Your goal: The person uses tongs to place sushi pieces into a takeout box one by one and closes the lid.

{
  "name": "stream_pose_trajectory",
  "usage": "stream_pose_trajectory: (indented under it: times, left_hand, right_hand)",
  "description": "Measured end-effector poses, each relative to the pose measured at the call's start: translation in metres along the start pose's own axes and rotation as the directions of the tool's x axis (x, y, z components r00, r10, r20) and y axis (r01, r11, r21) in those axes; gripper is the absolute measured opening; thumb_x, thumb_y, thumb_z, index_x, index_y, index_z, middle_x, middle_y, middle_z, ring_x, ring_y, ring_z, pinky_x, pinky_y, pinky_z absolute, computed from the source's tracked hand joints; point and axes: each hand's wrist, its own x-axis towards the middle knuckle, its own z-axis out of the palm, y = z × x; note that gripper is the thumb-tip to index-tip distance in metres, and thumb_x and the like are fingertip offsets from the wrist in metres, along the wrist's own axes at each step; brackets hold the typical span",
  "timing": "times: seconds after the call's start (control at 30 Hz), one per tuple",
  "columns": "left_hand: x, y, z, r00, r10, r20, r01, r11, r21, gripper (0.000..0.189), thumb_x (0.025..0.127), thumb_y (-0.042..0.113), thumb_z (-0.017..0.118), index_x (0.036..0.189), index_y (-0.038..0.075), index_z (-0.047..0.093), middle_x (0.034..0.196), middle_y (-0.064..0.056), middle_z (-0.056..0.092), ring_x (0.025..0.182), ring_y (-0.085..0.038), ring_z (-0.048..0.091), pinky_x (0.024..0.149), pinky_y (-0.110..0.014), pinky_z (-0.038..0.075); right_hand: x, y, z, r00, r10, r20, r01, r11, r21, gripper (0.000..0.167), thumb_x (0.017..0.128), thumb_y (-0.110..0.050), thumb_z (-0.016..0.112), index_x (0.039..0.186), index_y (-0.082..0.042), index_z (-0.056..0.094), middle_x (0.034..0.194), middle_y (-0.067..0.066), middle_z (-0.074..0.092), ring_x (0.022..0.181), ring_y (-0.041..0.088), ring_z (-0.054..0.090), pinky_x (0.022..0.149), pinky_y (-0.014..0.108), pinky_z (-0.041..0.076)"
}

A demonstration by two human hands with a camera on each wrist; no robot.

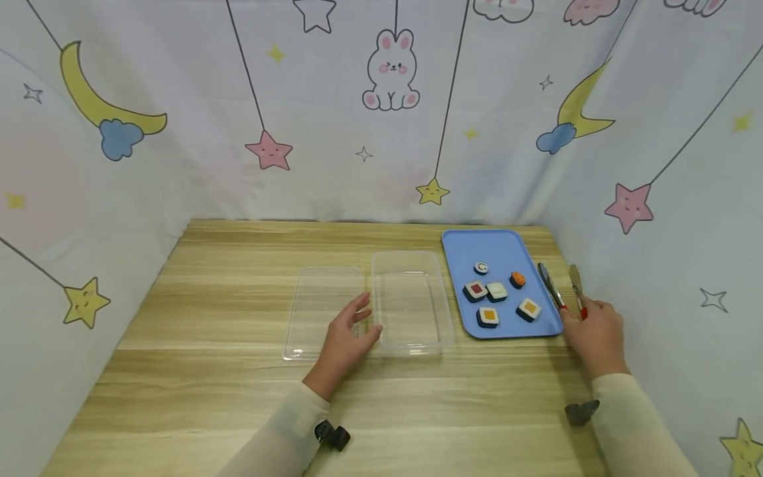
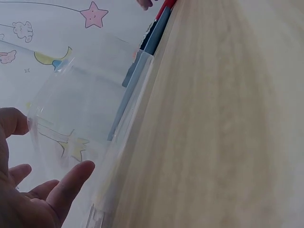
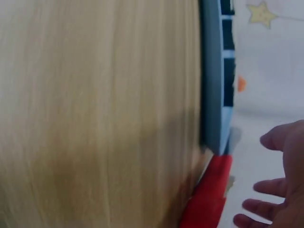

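Note:
My left hand (image 1: 348, 331) is at the near left side of a clear plastic box (image 1: 408, 311), its fingers spread. In the left wrist view the thumb and fingertips reach right up to the box's wall (image 2: 78, 102). On the right, my right hand (image 1: 598, 334) is over the red handles (image 3: 206, 194) of a pair of metal tongs (image 1: 554, 286), whose arms stand apart. The right wrist view shows that hand's fingers extended and apart, above the handles. A blue tray (image 1: 479, 245) beside the tongs bears several toy sushi pieces (image 1: 487, 317), one with an orange top (image 1: 518, 279).
A flat clear lid (image 1: 312, 298) lies on the wooden table (image 1: 238, 391), just left of the box. White patterned curtains (image 1: 334, 192) close off the back and sides. The right curtain hangs close by my right hand.

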Motion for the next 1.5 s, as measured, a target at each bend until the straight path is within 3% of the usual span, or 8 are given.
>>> stream_pose_trajectory:
  times: [0.2, 0.37, 0.5, 0.57, 0.73, 0.93, 1.2, 1.5]
  left_hand:
    - [0.000, -0.001, 0.001, 1.000, -0.002, 0.003, 0.002, 1.000, -0.015, 0.065, 0.090, 0.009, 0.076, 0.150, 0.004, 0.053, 0.150, -0.018, 0.055, 0.128, -0.035, 0.063, 0.102, -0.057, 0.051]
    - [-0.001, 0.000, 0.001, 0.999, -0.034, 0.013, 0.034, 0.999, -0.017, 0.059, 0.091, 0.011, 0.076, 0.147, 0.008, 0.058, 0.151, -0.008, 0.056, 0.128, -0.032, 0.063, 0.102, -0.056, 0.051]
    - [-0.002, 0.001, 0.001, 0.999, -0.038, 0.020, 0.039, 0.999, -0.018, 0.059, 0.091, 0.011, 0.076, 0.147, 0.008, 0.058, 0.152, -0.007, 0.055, 0.128, -0.033, 0.063, 0.103, -0.056, 0.051]
    - [-0.001, 0.001, 0.001, 0.999, -0.036, 0.020, 0.037, 0.999, -0.016, 0.059, 0.091, 0.010, 0.076, 0.147, 0.008, 0.058, 0.152, -0.007, 0.056, 0.128, -0.034, 0.063, 0.103, -0.056, 0.050]
    - [-0.001, 0.003, 0.001, 0.999, -0.039, 0.014, 0.039, 0.999, -0.018, 0.058, 0.091, 0.010, 0.076, 0.147, 0.009, 0.059, 0.151, -0.008, 0.057, 0.127, -0.034, 0.063, 0.103, -0.056, 0.051]
    - [-0.002, 0.004, 0.000, 0.999, -0.035, 0.015, 0.036, 0.999, -0.022, 0.058, 0.091, 0.010, 0.077, 0.146, 0.008, 0.060, 0.151, -0.010, 0.057, 0.127, -0.036, 0.063, 0.100, -0.056, 0.052]
    - [-0.001, 0.002, 0.002, 0.999, -0.033, 0.011, 0.034, 0.999, -0.032, 0.058, 0.090, 0.007, 0.078, 0.145, 0.007, 0.061, 0.149, -0.010, 0.058, 0.125, -0.036, 0.064, 0.101, -0.056, 0.052]
    - [-0.001, 0.001, 0.001, 1.000, -0.013, 0.014, 0.013, 0.999, -0.029, 0.057, 0.090, 0.008, 0.077, 0.145, 0.008, 0.061, 0.148, -0.012, 0.058, 0.125, -0.037, 0.064, 0.100, -0.058, 0.052]
  right_hand:
    - [0.008, 0.014, 0.004, 0.996, 0.035, 0.080, -0.034, 0.999, -0.015, 0.064, 0.099, -0.034, 0.062, 0.133, 0.019, 0.052, 0.118, 0.040, 0.050, 0.109, 0.056, 0.047, 0.091, 0.066, 0.041]
    - [0.012, 0.020, 0.007, 0.992, 0.088, 0.089, -0.087, 0.996, -0.016, 0.066, 0.097, -0.032, 0.067, 0.132, 0.022, 0.052, 0.112, 0.040, 0.054, 0.103, 0.052, 0.052, 0.089, 0.064, 0.045]
    - [0.014, 0.024, 0.008, 0.988, 0.127, 0.087, -0.128, 0.992, 0.003, 0.062, 0.096, -0.032, 0.069, 0.126, 0.022, 0.058, 0.110, 0.040, 0.060, 0.099, 0.050, 0.057, 0.087, 0.062, 0.048]
    - [0.015, 0.026, 0.008, 0.984, 0.151, 0.094, -0.152, 0.988, 0.010, 0.063, 0.095, -0.033, 0.071, 0.124, 0.021, 0.059, 0.112, 0.039, 0.062, 0.100, 0.050, 0.059, 0.087, 0.061, 0.049]
    - [0.018, 0.028, 0.006, 0.964, 0.226, 0.140, -0.233, 0.972, 0.038, 0.076, 0.094, -0.040, 0.073, 0.136, 0.020, 0.051, 0.131, 0.041, 0.055, 0.116, 0.053, 0.055, 0.099, 0.062, 0.047]
    - [0.020, 0.031, 0.005, 0.958, 0.249, 0.140, -0.265, 0.958, 0.109, 0.078, 0.095, -0.039, 0.073, 0.142, 0.018, 0.048, 0.140, 0.040, 0.051, 0.126, 0.055, 0.050, 0.105, 0.062, 0.044]
    - [0.017, 0.031, 0.001, 0.972, 0.213, 0.095, -0.227, 0.959, 0.170, 0.074, 0.096, -0.039, 0.071, 0.142, 0.015, 0.051, 0.136, 0.038, 0.057, 0.120, 0.052, 0.056, 0.099, 0.060, 0.049]
    - [0.009, 0.003, -0.019, 0.980, 0.146, 0.138, -0.167, 0.974, 0.153, 0.078, 0.095, -0.042, 0.074, 0.148, 0.010, 0.048, 0.141, 0.036, 0.053, 0.117, 0.049, 0.053, 0.096, 0.062, 0.050]
